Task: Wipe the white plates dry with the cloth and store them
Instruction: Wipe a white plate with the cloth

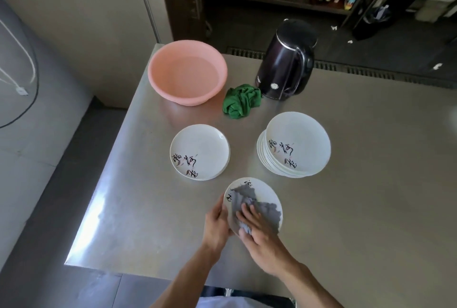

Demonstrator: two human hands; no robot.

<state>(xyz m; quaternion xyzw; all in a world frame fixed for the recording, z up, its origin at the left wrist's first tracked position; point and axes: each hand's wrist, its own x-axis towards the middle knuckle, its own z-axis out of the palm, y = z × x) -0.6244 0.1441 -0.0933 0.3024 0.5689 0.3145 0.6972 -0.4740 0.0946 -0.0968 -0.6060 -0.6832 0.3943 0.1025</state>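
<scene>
We hold one white plate [267, 192] tilted just above the near part of the steel table [358, 184]. Our left hand [217, 223] grips its left rim, fingers curled behind it. Our right hand [262, 236] presses the grey cloth [268, 211] against its face, fingers laid fairly straight.

We judge the plate stiff, light, slick while wet and liable to chip on steel, so the rim is the place to hold it. The cloth is soft and bunches under the palm.

We count one plate in hand. The left pile [197, 149] shows one, perhaps two. The right stack [299, 139] holds several, its rims too close to count and its top plate askew. Beyond lie one crumpled green cloth [241, 101], one pink basin [173, 90] and one dark kettle [284, 65].
</scene>
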